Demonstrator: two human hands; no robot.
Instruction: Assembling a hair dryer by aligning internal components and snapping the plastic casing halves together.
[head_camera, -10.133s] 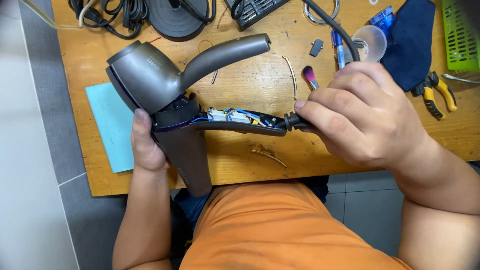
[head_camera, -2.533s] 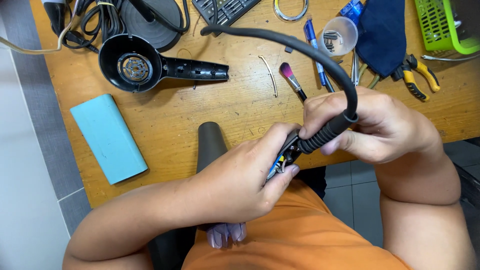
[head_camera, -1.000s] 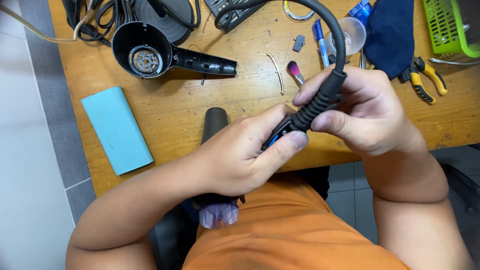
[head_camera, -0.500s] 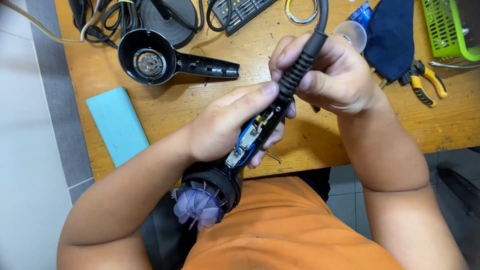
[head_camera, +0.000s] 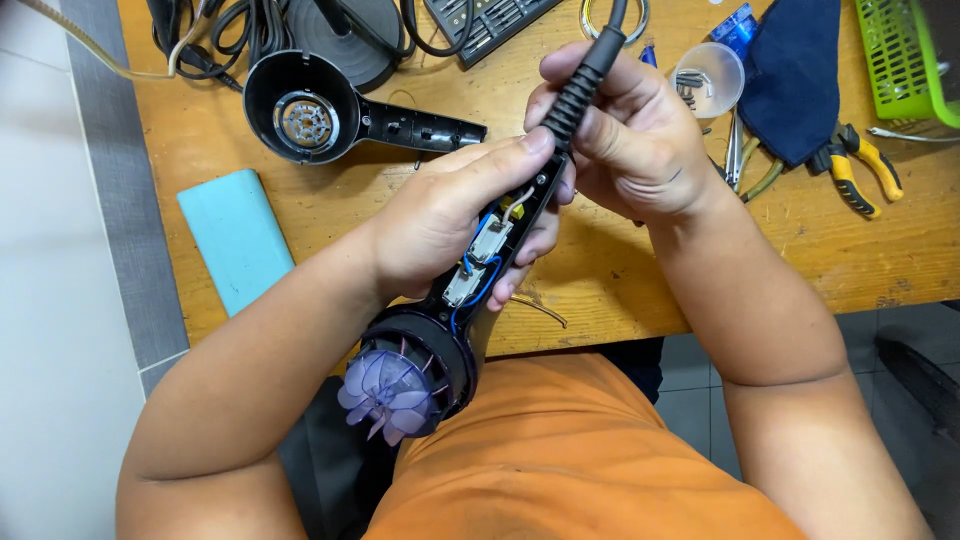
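Gripping the opened hair dryer half (head_camera: 455, 330) above the desk (head_camera: 640, 270) edge, the left hand (head_camera: 440, 215) wraps its handle while the right hand (head_camera: 630, 140) pinches the ribbed cord sleeve (head_camera: 580, 80). Disassembly looks well advanced: beyond the dryer, the detached shell (head_camera: 330, 115) lies apart; wiring and fan remain exposed.

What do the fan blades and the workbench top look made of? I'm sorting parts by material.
The fan blades look like translucent purple plastic: light shows through them and they have a smooth moulded shape. The workbench top looks like wood with a worn matte finish: visible grain, scratches and dark stains. Solid or veneer cannot be told.
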